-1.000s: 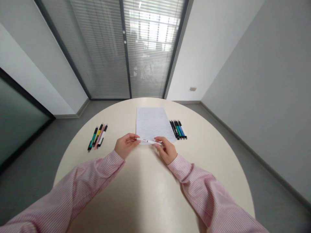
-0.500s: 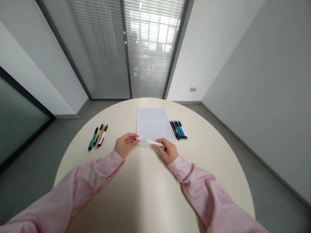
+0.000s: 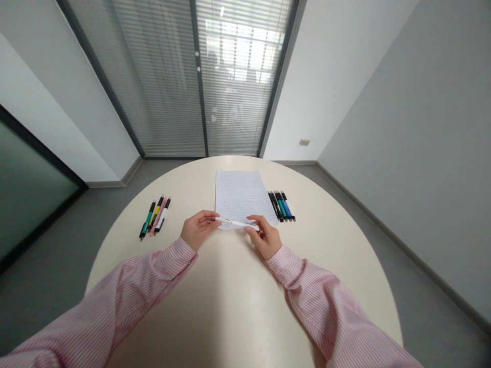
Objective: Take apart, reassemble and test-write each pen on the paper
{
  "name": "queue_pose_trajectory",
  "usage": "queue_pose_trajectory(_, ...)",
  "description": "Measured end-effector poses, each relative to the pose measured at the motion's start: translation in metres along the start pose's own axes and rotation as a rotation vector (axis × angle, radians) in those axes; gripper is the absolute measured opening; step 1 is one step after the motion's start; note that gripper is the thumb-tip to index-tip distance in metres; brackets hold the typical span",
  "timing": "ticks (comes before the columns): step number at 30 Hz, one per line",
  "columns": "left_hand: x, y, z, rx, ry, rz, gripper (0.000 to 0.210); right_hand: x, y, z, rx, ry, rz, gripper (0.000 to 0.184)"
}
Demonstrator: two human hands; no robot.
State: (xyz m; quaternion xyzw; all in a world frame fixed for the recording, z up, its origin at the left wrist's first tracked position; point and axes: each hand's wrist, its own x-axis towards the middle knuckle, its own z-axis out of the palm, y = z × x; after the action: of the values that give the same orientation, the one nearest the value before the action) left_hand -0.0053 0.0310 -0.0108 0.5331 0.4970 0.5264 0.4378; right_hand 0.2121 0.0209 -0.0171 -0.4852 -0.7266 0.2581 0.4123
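Note:
A white pen (image 3: 236, 223) lies level between my two hands, above the near edge of a sheet of paper (image 3: 241, 194) covered in fine lines. My left hand (image 3: 197, 227) pinches its left end between thumb and fingertips. Around the right end is my right hand (image 3: 264, 236), its thumb below the pen and the index finger raised a little off the barrel. The other fingers curl behind, and they partly hide that end.
On the left of the round cream table (image 3: 238, 301) lie several pens (image 3: 156, 215), green, yellow, pink and white. A neat row of several pens (image 3: 282, 206), black, green, blue and white, touches the paper's right side. Blinds (image 3: 238, 102) cover the glass beyond.
My right index finger has lifted slightly from the pen, opening a small gap above it. The left hand and the loose pens stay where they were.

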Motion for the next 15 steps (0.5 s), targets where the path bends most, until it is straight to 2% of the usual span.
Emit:
queue_pose_trajectory(2,0.0004,0.0008,-0.0002,-0.011,0.004,-0.024,0.042,0.0001,0.0004,0.001,0.018,0.028,0.003,0.036)
queue_pose_trajectory(5,0.0009,0.0018,-0.0005,-0.013,-0.003,-0.049,0.044,-0.0009,-0.0014,-0.001,-0.009,-0.029,0.023,0.026)
queue_pose_trajectory(9,-0.0017,0.002,-0.0006,0.021,-0.044,-0.009,0.039,-0.0016,-0.0056,-0.0067,0.029,-0.087,0.091,0.043)
queue_pose_trajectory(12,-0.0056,0.0017,0.0011,0.041,-0.085,0.048,0.034,0.0013,-0.0059,-0.0077,0.15,-0.033,0.19,0.048)
queue_pose_trajectory(15,-0.0087,0.0027,0.0048,0.052,-0.107,0.069,0.031,0.0075,-0.0056,-0.0059,0.392,0.085,0.305,0.036)
